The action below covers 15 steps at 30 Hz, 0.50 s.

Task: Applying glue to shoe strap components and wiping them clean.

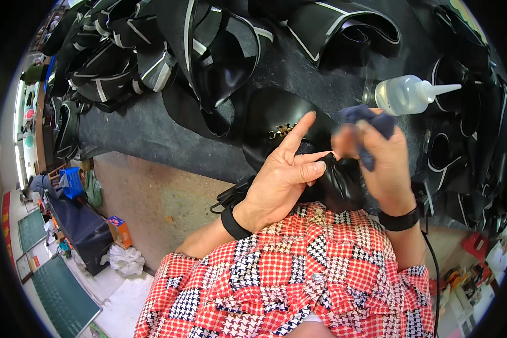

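Observation:
My left hand [281,183] has its index finger stretched out and its thumb bent over a black leather piece [343,188], gripping it near my lap. A gold-coloured metal ornament [283,131] sits on the black leather [265,115] just beyond that hand. My right hand [386,163] is closed on a crumpled dark blue cloth [372,121], held close to the left fingertips. Some of the right fingers are blurred, and whether the cloth touches the leather I cannot tell. Behind it, a translucent squeeze bottle [400,94] of clear liquid points its nozzle to the right.
The dark work table [141,135] carries a heap of black leather pieces with pale edging [107,62] at the far left. Another such piece [343,34] lies at the back, and more [462,112] line the right. A black cable [434,265] hangs beside my right arm.

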Motion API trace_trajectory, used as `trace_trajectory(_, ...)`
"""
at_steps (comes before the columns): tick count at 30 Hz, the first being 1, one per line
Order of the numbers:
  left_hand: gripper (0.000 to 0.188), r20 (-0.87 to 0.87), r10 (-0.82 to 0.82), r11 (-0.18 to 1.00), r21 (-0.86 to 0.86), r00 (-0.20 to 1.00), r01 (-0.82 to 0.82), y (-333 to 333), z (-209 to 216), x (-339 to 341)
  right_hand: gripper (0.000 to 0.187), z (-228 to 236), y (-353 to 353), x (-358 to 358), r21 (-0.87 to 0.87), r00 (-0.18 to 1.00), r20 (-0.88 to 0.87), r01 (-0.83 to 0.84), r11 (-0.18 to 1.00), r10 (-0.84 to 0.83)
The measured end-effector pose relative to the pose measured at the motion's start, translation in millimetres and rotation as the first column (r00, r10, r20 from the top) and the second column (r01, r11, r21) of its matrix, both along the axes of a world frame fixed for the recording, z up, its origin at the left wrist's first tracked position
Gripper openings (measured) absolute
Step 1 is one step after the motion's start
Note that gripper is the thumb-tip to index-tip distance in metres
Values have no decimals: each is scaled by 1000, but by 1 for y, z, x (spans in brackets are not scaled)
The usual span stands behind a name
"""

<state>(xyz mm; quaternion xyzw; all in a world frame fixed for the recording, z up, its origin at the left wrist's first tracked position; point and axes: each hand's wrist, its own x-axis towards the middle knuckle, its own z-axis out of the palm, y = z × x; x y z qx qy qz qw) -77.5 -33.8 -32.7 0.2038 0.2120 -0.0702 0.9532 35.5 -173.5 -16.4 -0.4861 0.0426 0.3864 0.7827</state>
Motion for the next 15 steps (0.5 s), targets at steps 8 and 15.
trace_trajectory(8,81,30,6,1000,-22,1000,-5,-4,-1,-5,20,-1,-6,-16,-382,700,595,-185,906,394)
trace_trajectory(15,81,-8,-26,999,36,1000,26,-6,2,2,20,-11,8,-25,-431,710,657,74,899,256)
